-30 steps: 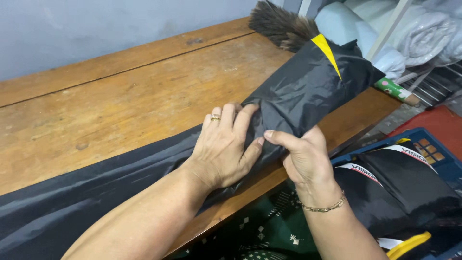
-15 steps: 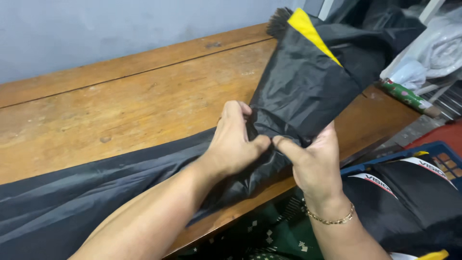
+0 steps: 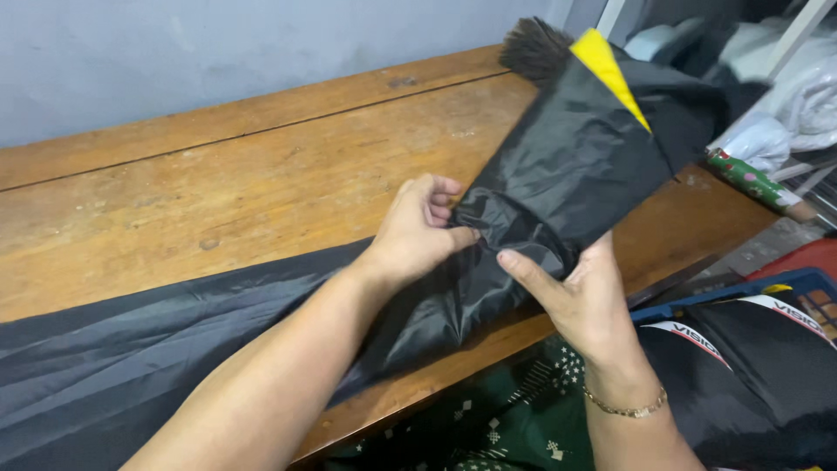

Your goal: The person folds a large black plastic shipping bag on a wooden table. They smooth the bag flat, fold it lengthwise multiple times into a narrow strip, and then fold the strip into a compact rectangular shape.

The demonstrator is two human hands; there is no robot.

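A long strip of black fabric [image 3: 157, 349] lies along the front of a wooden table [image 3: 244, 183]. Its right end is a folded black piece with a yellow patch [image 3: 610, 74], lifted off the table. My left hand [image 3: 418, 231] pinches the bunched fabric at the fold. Under the raised piece, my right hand [image 3: 580, 292] grips it from below, thumb on top. A gold bracelet sits on my right wrist.
A dark brush or feather duster [image 3: 532, 48] lies at the table's far right corner. Beyond the right edge are a green patterned roll [image 3: 754, 183], white bundles [image 3: 806, 78], and a blue crate [image 3: 802, 288] holding black fabric items. Green patterned cloth covers my lap.
Both hands have raised the folded end with the yellow patch higher off the table. My left hand's fingers went from flat on the fabric to pinching it.
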